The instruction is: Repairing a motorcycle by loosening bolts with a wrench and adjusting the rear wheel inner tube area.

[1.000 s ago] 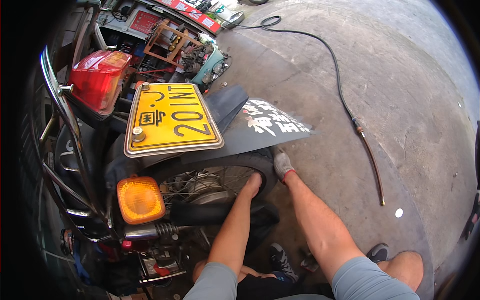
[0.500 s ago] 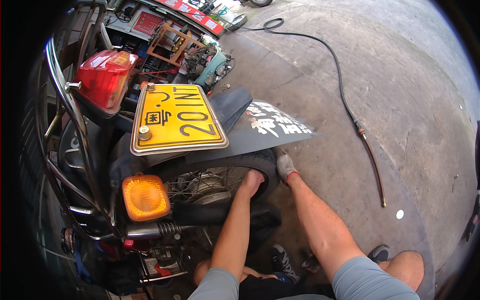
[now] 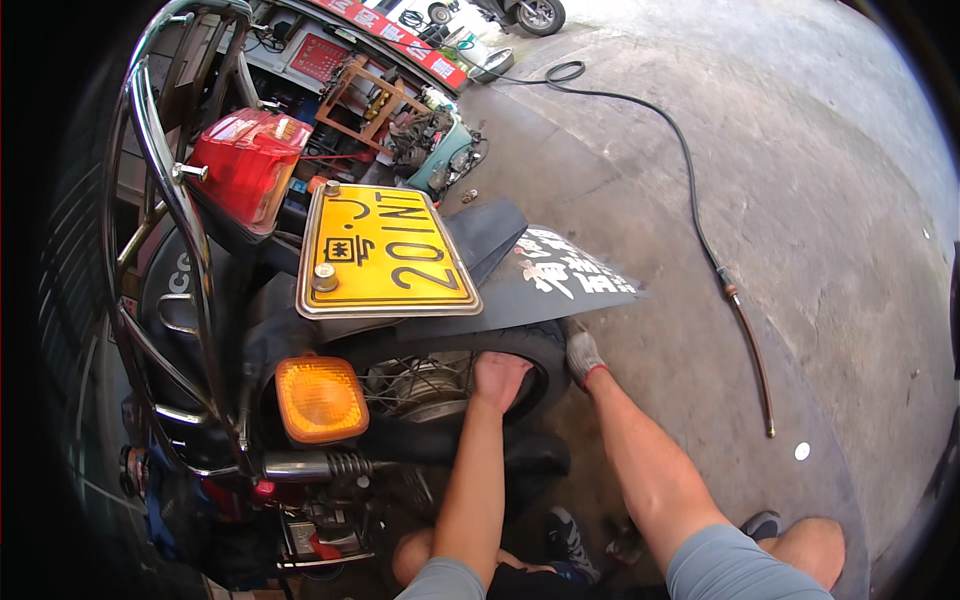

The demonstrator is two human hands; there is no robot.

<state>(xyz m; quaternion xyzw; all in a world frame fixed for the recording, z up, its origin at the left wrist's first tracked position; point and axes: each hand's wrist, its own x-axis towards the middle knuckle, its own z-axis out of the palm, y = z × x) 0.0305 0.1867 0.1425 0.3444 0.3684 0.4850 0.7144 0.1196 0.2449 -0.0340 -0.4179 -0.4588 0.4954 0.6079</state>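
Note:
A motorcycle's rear wheel, with a black tyre [image 3: 548, 362] and wire spokes [image 3: 397, 386], sits in front of me under a dark mudguard [image 3: 470, 318]. My bare left hand [image 3: 502, 378] is among the spokes, just inside the rim. Its fingers are curled, and what they grip is hidden. On the tyre's outer side, my right hand [image 3: 584, 357] wears a light knitted glove with a red cuff. It is against the tread, its fingertips out of sight. Above the wheel are a yellow licence plate [image 3: 385, 255] and an orange turn signal [image 3: 321, 399].
A chrome rack [image 3: 170, 175] and red tail light [image 3: 246, 165] rise at the left. A black hose [image 3: 687, 165] with a brown end pipe lies across the concrete floor at the right. Engine parts and a wooden frame [image 3: 360, 103] stand at the back. Below the wheel runs a dark exhaust [image 3: 530, 455].
The whole scene has shifted right and slightly down in the picture. My left hand has moved inward from the rim, toward the hub. My right hand stays against the tyre.

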